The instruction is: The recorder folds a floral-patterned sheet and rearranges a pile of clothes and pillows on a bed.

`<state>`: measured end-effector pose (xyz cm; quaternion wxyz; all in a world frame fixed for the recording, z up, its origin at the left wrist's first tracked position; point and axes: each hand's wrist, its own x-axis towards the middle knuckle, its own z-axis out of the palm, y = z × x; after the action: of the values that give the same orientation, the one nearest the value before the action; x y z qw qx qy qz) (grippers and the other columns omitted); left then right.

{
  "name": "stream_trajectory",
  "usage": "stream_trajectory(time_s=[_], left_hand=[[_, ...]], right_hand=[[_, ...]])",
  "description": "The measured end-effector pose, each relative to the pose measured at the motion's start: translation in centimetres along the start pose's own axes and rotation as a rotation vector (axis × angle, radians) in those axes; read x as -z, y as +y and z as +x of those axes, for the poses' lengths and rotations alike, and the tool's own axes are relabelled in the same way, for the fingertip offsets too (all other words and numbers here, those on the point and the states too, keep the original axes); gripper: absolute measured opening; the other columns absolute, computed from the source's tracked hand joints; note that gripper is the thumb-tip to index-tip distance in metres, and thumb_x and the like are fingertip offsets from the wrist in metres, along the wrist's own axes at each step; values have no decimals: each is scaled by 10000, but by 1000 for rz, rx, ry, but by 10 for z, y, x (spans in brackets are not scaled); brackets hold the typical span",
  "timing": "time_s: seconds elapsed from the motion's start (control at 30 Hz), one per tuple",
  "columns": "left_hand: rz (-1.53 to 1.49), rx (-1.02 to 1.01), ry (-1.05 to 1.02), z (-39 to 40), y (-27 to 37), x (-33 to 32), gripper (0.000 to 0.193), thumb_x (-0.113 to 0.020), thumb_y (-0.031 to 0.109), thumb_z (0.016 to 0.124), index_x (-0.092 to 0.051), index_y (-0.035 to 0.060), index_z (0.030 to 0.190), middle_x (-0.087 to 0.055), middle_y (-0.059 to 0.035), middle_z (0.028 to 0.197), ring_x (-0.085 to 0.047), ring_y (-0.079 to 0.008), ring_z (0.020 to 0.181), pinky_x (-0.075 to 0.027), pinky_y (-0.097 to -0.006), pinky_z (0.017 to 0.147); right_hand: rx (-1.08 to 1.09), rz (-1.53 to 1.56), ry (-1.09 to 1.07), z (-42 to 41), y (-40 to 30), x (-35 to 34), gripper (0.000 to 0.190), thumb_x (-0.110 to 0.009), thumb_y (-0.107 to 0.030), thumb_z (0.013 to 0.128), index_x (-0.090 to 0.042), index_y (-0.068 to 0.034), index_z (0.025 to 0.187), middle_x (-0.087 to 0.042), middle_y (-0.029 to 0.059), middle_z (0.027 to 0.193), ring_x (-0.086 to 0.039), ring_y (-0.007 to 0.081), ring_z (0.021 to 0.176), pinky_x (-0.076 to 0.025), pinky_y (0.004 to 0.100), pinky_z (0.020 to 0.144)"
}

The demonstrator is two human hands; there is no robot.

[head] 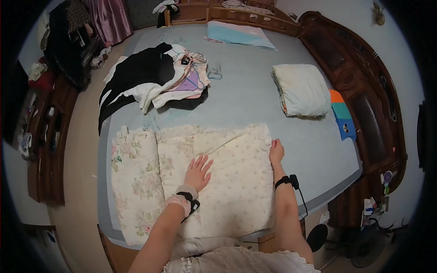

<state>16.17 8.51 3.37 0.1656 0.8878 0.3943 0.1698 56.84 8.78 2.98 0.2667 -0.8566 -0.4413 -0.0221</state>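
A cream quilt with a floral print (235, 184) lies folded on the near part of the bed, its left portion doubled over in a thicker fold. My left hand (198, 173) rests flat on its middle, fingers spread and pointing away from me. At the quilt's right lace-trimmed edge is my right hand (276, 150), its fingers curled and closed on that edge. Both wrists wear black straps, and the left one also has a pale scrunchie.
Beyond the quilt, a pile of clothes (150, 71) with wire hangers (215, 72) lies on the bed. A folded pale quilt (302, 90) sits at right beside a colourful cloth (343, 114), near the wooden headboard (367, 85). A blue-pink folded cloth (239, 36) lies at the far side.
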Motion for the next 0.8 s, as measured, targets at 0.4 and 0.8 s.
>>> stream_trajectory(time_s=[0.4,0.8], left_hand=[[-2,13,35,-4,-4,-2,581,-523,311,931,-403,196,1488,-363,-91,1546,-300,-295,1438,-195,-506,1183],[118,-10,30,-4,-5,-10,620,-473,378,966,-309,173,1528,-280,-104,1584,-229,-303,1470,-183,-551,1173]], right_hand=[[-142,-40,-247,-34,47,55,513,-428,-457,998,-631,1,882,-667,230,859,-641,423,852,-488,499,738],[-483,483,-682,-252,97,190,586,-717,-303,898,-517,81,1293,-659,147,1189,-601,217,1118,-469,332,953]])
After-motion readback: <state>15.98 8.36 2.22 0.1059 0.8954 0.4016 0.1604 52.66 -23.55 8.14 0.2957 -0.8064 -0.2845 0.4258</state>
